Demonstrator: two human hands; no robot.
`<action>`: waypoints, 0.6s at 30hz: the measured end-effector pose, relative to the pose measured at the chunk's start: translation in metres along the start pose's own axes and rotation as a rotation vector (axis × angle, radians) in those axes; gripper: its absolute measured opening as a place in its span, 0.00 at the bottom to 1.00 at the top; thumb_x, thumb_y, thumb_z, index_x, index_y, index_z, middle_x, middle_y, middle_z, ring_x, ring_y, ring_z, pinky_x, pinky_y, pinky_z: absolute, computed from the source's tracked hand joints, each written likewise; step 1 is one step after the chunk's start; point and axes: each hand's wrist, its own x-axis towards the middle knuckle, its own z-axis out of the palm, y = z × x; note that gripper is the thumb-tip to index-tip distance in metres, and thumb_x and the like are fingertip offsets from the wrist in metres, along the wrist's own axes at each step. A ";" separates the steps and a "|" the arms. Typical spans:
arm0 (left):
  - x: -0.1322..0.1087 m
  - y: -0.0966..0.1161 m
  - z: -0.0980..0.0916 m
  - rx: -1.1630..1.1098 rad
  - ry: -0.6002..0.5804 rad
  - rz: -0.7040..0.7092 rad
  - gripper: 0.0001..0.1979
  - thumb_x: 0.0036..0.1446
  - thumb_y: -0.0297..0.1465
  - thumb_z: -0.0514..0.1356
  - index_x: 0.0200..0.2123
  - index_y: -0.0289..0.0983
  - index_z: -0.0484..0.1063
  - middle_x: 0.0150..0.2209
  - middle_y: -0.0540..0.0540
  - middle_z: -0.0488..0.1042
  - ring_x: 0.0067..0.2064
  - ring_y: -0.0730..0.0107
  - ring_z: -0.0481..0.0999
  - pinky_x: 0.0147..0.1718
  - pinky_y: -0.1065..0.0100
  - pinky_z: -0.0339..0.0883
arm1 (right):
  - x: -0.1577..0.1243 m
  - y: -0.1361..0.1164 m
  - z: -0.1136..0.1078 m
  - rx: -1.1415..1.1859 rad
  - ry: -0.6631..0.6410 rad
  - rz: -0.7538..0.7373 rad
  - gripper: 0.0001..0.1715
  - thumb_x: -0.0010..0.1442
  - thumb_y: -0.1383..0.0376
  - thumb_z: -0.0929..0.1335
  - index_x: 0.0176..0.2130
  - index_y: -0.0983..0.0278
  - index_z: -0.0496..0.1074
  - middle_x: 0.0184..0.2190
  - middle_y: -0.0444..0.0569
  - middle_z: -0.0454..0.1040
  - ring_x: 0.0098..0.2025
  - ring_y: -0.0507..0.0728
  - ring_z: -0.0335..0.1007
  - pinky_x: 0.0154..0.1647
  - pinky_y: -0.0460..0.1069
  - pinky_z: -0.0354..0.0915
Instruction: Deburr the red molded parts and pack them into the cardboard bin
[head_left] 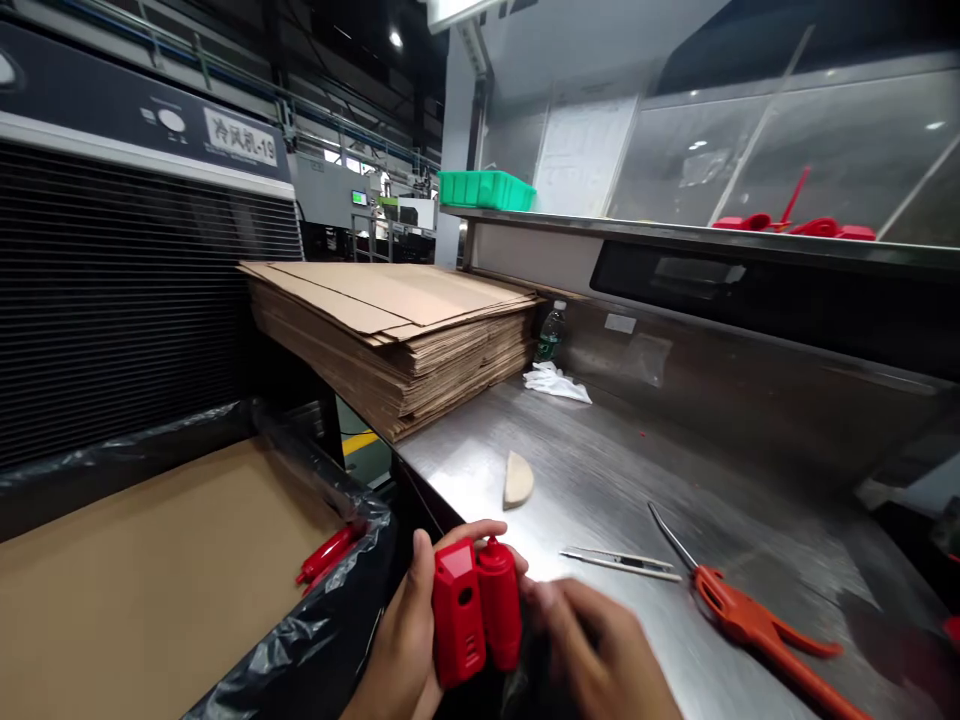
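Note:
My left hand (pixel 409 625) is closed round a red plastic part (pixel 459 612), a boxy half with a round hole beside a bottle-shaped half with a small nozzle tip. Close by on the right, my right hand (pixel 600 645) has thumb and finger pinched together at the part's edge. That hand is slightly blurred, and whatever lies between the fingertips is too small to make out. Ahead on the steel table lie a pale half-round piece (pixel 517 480), metal tweezers (pixel 621 564) and an orange air blow gun (pixel 750 615).
A tall stack of cardboard sheets (pixel 450 350) stands at the table's left, with a bottle (pixel 551 332) and white glove (pixel 555 382) beside it. At left, a black-lined box (pixel 187 560) holds another red part (pixel 330 553). A shelf (pixel 675 232) carries a green bin (pixel 486 190).

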 end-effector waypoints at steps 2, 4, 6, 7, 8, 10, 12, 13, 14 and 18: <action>-0.003 0.001 -0.006 0.032 -0.050 0.030 0.32 0.65 0.53 0.45 0.56 0.36 0.71 0.45 0.37 0.80 0.44 0.52 0.79 0.46 0.56 0.71 | 0.037 -0.005 -0.010 -0.230 0.078 0.027 0.33 0.69 0.45 0.52 0.30 0.61 0.70 0.27 0.47 0.73 0.29 0.55 0.71 0.29 0.48 0.62; -0.006 0.002 -0.011 0.050 -0.095 0.060 0.34 0.64 0.54 0.44 0.57 0.37 0.71 0.47 0.36 0.79 0.45 0.51 0.79 0.45 0.55 0.71 | 0.074 -0.009 -0.005 -0.384 0.131 0.072 0.25 0.68 0.49 0.59 0.34 0.65 0.71 0.35 0.53 0.75 0.32 0.56 0.72 0.29 0.50 0.63; -0.008 0.004 -0.017 0.093 -0.140 0.105 0.36 0.61 0.57 0.46 0.56 0.37 0.73 0.49 0.36 0.78 0.45 0.50 0.78 0.44 0.56 0.72 | 0.103 -0.010 0.010 -0.492 0.150 0.083 0.21 0.65 0.52 0.65 0.35 0.67 0.71 0.36 0.50 0.73 0.31 0.52 0.70 0.30 0.49 0.66; -0.009 0.005 -0.019 0.122 -0.163 0.131 0.37 0.59 0.58 0.48 0.55 0.37 0.74 0.49 0.36 0.78 0.45 0.49 0.78 0.45 0.55 0.72 | 0.112 -0.009 0.019 -0.524 0.165 0.065 0.20 0.65 0.53 0.66 0.35 0.68 0.71 0.36 0.48 0.73 0.31 0.51 0.70 0.32 0.49 0.67; -0.010 0.006 -0.021 0.152 -0.183 0.147 0.38 0.57 0.59 0.49 0.55 0.37 0.74 0.49 0.35 0.78 0.45 0.48 0.78 0.45 0.54 0.72 | 0.117 -0.008 0.027 -0.542 0.188 0.037 0.19 0.65 0.53 0.66 0.37 0.68 0.71 0.36 0.47 0.72 0.32 0.50 0.70 0.33 0.49 0.68; -0.011 0.009 -0.024 0.204 -0.207 0.153 0.39 0.58 0.60 0.47 0.54 0.35 0.75 0.45 0.35 0.79 0.43 0.47 0.79 0.45 0.51 0.72 | 0.116 -0.004 0.036 -0.539 0.242 -0.041 0.17 0.68 0.56 0.63 0.42 0.68 0.70 0.36 0.45 0.71 0.33 0.50 0.71 0.34 0.48 0.69; -0.012 0.013 -0.025 0.244 -0.197 0.136 0.41 0.60 0.59 0.41 0.53 0.33 0.75 0.42 0.34 0.81 0.40 0.47 0.80 0.42 0.50 0.73 | 0.102 0.000 0.036 -0.493 0.281 -0.120 0.13 0.69 0.59 0.62 0.43 0.66 0.68 0.33 0.45 0.72 0.31 0.51 0.71 0.29 0.47 0.67; -0.011 0.014 -0.026 0.269 -0.181 0.129 0.42 0.61 0.59 0.39 0.53 0.33 0.75 0.41 0.34 0.81 0.39 0.47 0.81 0.42 0.50 0.73 | 0.090 0.001 0.033 -0.454 0.295 -0.156 0.12 0.69 0.60 0.61 0.42 0.65 0.67 0.31 0.44 0.72 0.29 0.52 0.72 0.26 0.46 0.66; -0.011 0.015 -0.027 0.297 -0.160 0.127 0.43 0.61 0.59 0.38 0.52 0.32 0.75 0.41 0.33 0.81 0.40 0.46 0.81 0.41 0.50 0.73 | 0.076 0.001 0.028 -0.410 0.313 -0.184 0.12 0.70 0.59 0.59 0.43 0.64 0.66 0.28 0.44 0.73 0.27 0.53 0.73 0.24 0.46 0.66; -0.006 0.009 -0.028 0.435 -0.040 0.105 0.40 0.61 0.58 0.42 0.52 0.33 0.76 0.43 0.34 0.81 0.41 0.45 0.81 0.42 0.51 0.75 | -0.001 -0.007 0.013 -0.197 0.540 -0.115 0.16 0.66 0.53 0.65 0.47 0.61 0.63 0.27 0.45 0.78 0.24 0.54 0.77 0.19 0.42 0.69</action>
